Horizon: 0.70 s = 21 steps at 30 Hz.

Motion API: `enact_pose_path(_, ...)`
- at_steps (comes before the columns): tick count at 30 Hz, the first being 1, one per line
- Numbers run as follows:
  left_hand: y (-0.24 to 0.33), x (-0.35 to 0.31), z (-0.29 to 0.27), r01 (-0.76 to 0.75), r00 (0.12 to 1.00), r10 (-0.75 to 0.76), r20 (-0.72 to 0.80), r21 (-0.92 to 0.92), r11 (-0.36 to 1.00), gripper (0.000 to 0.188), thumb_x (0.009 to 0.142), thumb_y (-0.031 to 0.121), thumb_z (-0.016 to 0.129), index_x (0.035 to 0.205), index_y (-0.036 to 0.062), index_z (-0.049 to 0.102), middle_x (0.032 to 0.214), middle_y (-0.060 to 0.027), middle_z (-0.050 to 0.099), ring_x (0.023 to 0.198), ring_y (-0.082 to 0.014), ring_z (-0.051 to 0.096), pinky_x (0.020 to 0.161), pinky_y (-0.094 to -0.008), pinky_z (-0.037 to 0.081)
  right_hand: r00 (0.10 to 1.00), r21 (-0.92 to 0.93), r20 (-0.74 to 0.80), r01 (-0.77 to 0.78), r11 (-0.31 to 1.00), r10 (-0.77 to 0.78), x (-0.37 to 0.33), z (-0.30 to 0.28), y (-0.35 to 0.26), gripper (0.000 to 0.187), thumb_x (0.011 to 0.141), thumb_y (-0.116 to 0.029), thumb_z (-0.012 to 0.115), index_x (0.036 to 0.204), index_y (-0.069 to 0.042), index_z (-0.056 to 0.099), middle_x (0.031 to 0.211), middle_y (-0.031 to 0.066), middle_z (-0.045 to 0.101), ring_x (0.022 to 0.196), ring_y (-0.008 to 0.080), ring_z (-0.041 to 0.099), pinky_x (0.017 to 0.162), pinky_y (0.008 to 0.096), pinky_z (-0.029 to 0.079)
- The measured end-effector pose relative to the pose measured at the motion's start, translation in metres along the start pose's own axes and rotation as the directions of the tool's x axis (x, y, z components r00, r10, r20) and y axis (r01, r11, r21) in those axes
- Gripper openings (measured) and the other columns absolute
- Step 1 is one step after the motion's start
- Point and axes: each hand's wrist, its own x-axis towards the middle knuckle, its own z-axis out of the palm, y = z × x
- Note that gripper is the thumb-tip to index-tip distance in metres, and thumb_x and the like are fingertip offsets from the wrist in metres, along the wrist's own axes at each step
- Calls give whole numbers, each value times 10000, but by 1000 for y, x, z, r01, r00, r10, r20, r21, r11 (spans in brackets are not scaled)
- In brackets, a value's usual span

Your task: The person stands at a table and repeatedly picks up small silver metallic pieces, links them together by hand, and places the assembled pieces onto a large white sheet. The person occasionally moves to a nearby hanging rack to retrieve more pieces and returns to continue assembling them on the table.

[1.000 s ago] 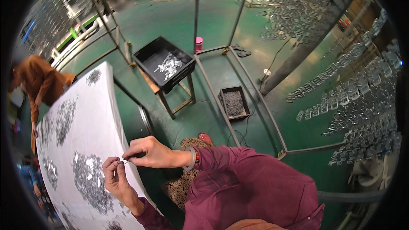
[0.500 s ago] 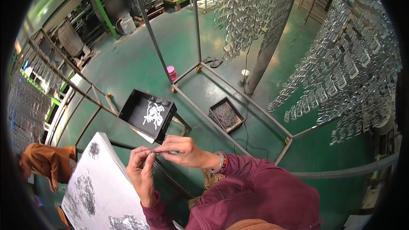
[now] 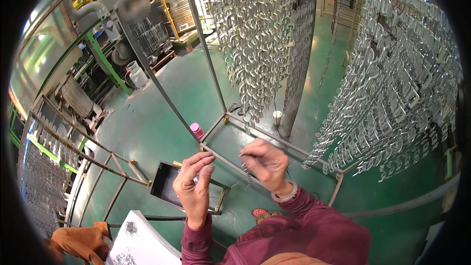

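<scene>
Between the left hand (image 3: 194, 186) and the right hand (image 3: 267, 164), there is free room. Ahead of the right hand, a hanging metal curtain (image 3: 255, 49) obstructs passage; to its right, hanging metal strings (image 3: 387, 98) do likewise.

Maroon long-sleeved top (image 3: 306, 233), pale bangle (image 3: 285, 198) on right wrist, brown patterned garment (image 3: 271, 215), red shoe (image 3: 259, 212)

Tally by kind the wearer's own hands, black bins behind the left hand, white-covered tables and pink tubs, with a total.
Left hand and right hand: 2
Black bin: 1
White-covered table: 1
Pink tub: 1
Total: 5
</scene>
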Motion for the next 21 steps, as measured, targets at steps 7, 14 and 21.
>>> enact_pose_path(7, -45, 12, -35, 241, 970, -241, 12, -67, 968, 115, 870, 55, 627, 892, -41, 687, 887, -82, 654, 816, -128, 577, 722, -242, 451, 927, 114, -376, 64, 991, -16, 73, -43, 11, 95, 876, -5, 588, 954, -1, 643, 889, 53, 659, 695, 38, 516, 583, 173, 383)
enact_pose_path(14, -84, 7, -77, 423, 906, -420, 46, -81, 903, 144, 870, 76, 643, 880, -63, 677, 830, -53, 640, 759, -85, 555, 690, -225, 439, 762, -105, -612, 187, 977, -212, 158, -114, 27, 133, 863, -38, 624, 977, 24, 654, 866, 66, 670, 787, 91, 602, 704, 199, 446)
enact_pose_path(21, -106, 13, -114, 463, 886, -463, -12, 53, 885, 162, 856, 109, 666, 885, -49, 684, 781, -23, 656, 721, -71, 565, 679, -202, 444, 607, -350, -673, 242, 905, -423, 258, -173, 24, 149, 848, -33, 628, 975, 44, 648, 855, 77, 674, 755, 97, 604, 693, 206, 453)
